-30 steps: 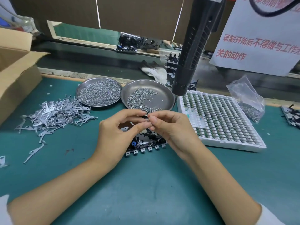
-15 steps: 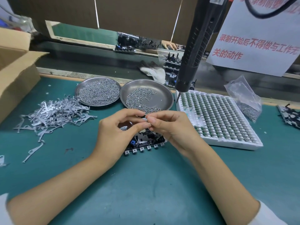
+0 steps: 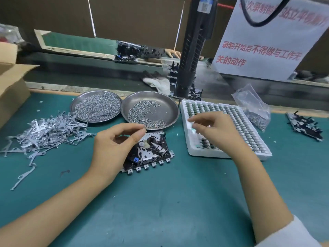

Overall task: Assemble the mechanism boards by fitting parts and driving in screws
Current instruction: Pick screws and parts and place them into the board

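Mechanism board flat on green mat, partly under left hand, thumb and forefinger pinching something tiny, unidentifiable. Right hand blurred over foam tray; grip unclear. Risk: pinched piece slipping into screw dish.

Even bright light, motion-blurred right hand

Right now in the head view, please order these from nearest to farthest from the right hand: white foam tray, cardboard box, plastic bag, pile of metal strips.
From the right hand:
1. White foam tray, directly under it.
2. Plastic bag, to its right, behind the tray.
3. Pile of metal strips, far left.
4. Cardboard box, at the left edge.
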